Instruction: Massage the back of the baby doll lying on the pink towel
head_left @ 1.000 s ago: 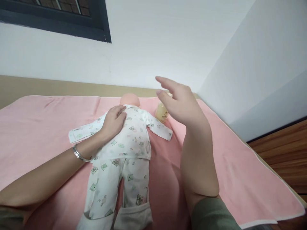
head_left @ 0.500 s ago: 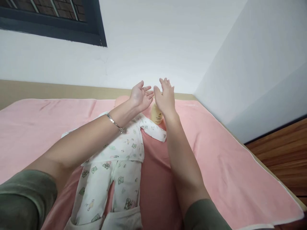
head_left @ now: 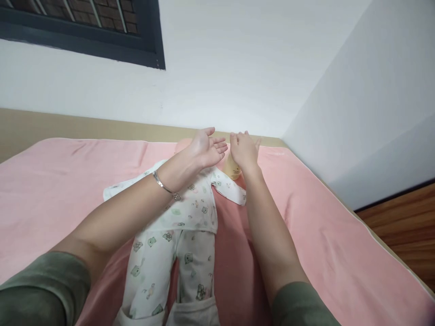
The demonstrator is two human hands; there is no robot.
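Head view, surface [head_left: 68,119]: tan rim, pink cloth [head_left: 316,213] over it
Room: white wall [head_left: 224,81], dark-framed window [head_left: 149,43] upper left, wood-grain panel [head_left: 404,235] right
Doll [head_left: 199,213]: lying on the cloth
Bottle [head_left: 233,171]: beside the doll's shoulder
Left hand [head_left: 205,150]: grip spread, palm upturned
Right hand [head_left: 244,151]: at the bottle's top; grip hidden, cannot tell

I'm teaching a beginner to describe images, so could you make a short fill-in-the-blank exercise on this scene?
1. A silver metal bracelet circles the person's ____ wrist.
2. The person's bare right hand hides the upper part of a pale yellow ____.
3. The smooth-headed doll in white printed clothes lies on a broad, white-edged cloth whose main colour is ____.

Missing words: left; bottle; pink.
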